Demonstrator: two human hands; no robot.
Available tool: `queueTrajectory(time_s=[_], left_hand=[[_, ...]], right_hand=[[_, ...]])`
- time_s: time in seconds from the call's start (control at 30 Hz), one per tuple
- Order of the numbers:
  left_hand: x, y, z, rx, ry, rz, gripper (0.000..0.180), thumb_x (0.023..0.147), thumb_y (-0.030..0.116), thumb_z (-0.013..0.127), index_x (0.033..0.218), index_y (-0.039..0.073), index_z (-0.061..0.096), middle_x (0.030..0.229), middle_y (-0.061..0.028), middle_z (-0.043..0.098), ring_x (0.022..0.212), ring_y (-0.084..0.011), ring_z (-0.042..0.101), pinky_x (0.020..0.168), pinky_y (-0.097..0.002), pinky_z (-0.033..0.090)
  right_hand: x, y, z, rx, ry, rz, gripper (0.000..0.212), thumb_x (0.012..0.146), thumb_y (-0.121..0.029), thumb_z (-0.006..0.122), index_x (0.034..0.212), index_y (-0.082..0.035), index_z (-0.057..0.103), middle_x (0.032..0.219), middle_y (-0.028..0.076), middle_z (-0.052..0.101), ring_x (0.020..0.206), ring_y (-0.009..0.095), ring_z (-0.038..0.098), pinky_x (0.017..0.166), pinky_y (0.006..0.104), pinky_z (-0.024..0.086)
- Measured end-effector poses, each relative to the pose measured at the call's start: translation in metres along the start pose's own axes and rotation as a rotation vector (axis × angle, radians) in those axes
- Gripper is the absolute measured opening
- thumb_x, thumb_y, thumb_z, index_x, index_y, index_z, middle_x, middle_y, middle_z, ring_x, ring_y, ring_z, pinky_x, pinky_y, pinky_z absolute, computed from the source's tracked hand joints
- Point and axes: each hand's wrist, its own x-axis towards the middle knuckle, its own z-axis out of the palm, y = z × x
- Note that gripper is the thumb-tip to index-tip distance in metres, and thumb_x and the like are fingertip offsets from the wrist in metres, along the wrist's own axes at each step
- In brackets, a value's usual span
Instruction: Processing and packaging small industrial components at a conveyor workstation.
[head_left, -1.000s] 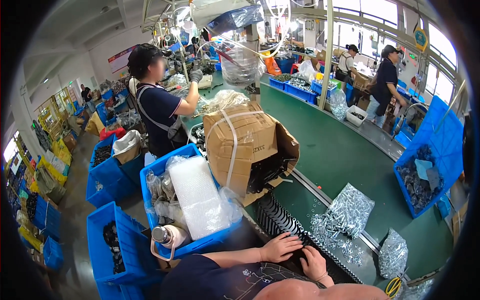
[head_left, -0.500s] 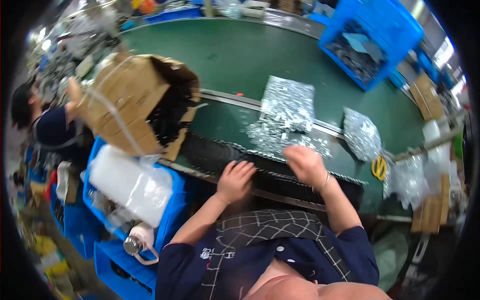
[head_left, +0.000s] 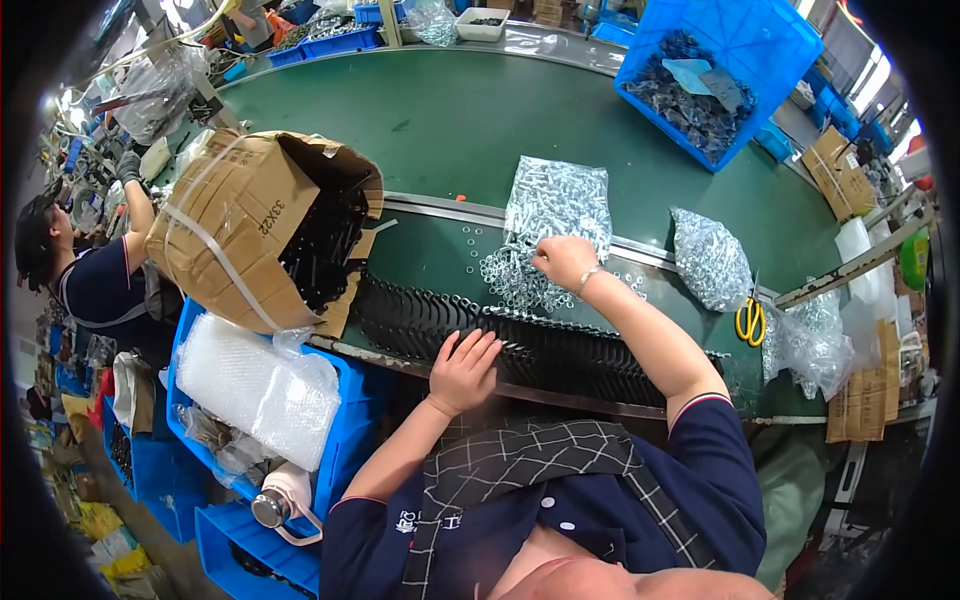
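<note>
A long row of thin black parts (head_left: 600,352), packed side by side with silver rings along their far ends, lies along the table's near edge. My left hand (head_left: 465,372) rests on the row with its fingers stretched out. Beyond the row, my right hand (head_left: 566,262) reaches into a loose heap of small silver rings (head_left: 505,275). Its fingertips are pinched together, and whatever is between them is hidden. Just past this hand, a clear bag of small silver metal pieces (head_left: 560,192) lies with its near end at the heap.
Left of the row, a tipped cardboard box (head_left: 225,225) holds black parts. At the right lie a second clear bag of metal pieces (head_left: 710,250) and yellow-handled scissors (head_left: 750,320). A blue bin (head_left: 765,75) leans at the far right. Another person (head_left: 105,265) works at far left.
My right hand has moved away from the row, leftward and farther onto the heap of rings. My left hand stays on the row. The whole view has shifted slightly.
</note>
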Motion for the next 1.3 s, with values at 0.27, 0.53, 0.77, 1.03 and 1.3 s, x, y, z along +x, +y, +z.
queueTrajectory(time_s=[0.27,0.53,0.77,1.03,1.3], left_hand=[[0.004,-0.005,0.002,-0.001,0.011,-0.007,0.041,0.077,0.018,0.063,0.117,0.009,0.066,0.126,-0.008,0.063,0.119,-0.0243,0.057,0.108,-0.0456,0.036],[0.005,-0.001,-0.002,0.005,0.015,-0.076,0.043,0.077,0.022,0.064,0.119,0.012,0.065,0.129,-0.0103,0.061,0.122,-0.0264,0.055,0.109,-0.0474,0.033],[0.001,-0.005,0.001,-0.022,-0.037,-0.056,0.046,0.078,0.022,0.065,0.122,0.012,0.064,0.132,-0.0111,0.059,0.124,-0.0275,0.054,0.11,-0.0478,0.031],[0.005,-0.005,-0.001,-0.056,-0.064,-0.066,0.047,0.077,0.021,0.065,0.123,0.012,0.063,0.132,-0.0112,0.059,0.125,-0.0277,0.053,0.11,-0.0476,0.032],[0.005,-0.004,-0.002,-0.045,-0.05,-0.081,0.046,0.077,0.021,0.066,0.122,0.012,0.064,0.131,-0.0109,0.06,0.125,-0.0276,0.053,0.11,-0.0467,0.032]], right_hand=[[0.029,0.0,0.014,-0.057,-0.039,0.116,0.021,0.08,-0.029,0.068,0.09,-0.011,0.073,0.086,0.014,0.071,0.082,0.033,0.069,0.075,0.046,0.054],[0.003,0.011,0.003,0.138,0.072,0.107,0.022,0.077,-0.023,0.067,0.093,-0.009,0.07,0.079,0.014,0.07,0.078,0.032,0.069,0.072,0.0429,0.054],[-0.073,0.052,-0.004,0.509,-0.115,0.047,0.017,0.079,-0.018,0.062,0.091,-0.01,0.071,0.081,0.011,0.071,0.078,0.03,0.069,0.073,0.0394,0.054],[-0.082,0.068,0.013,0.233,0.027,-0.269,0.018,0.081,-0.012,0.062,0.096,-0.011,0.072,0.082,0.011,0.07,0.078,0.031,0.068,0.071,0.04,0.055],[-0.074,0.066,0.012,-0.106,-0.09,-0.407,0.01,0.08,-0.014,0.061,0.084,-0.01,0.069,0.076,0.009,0.066,0.076,0.033,0.067,0.07,0.0438,0.055]])
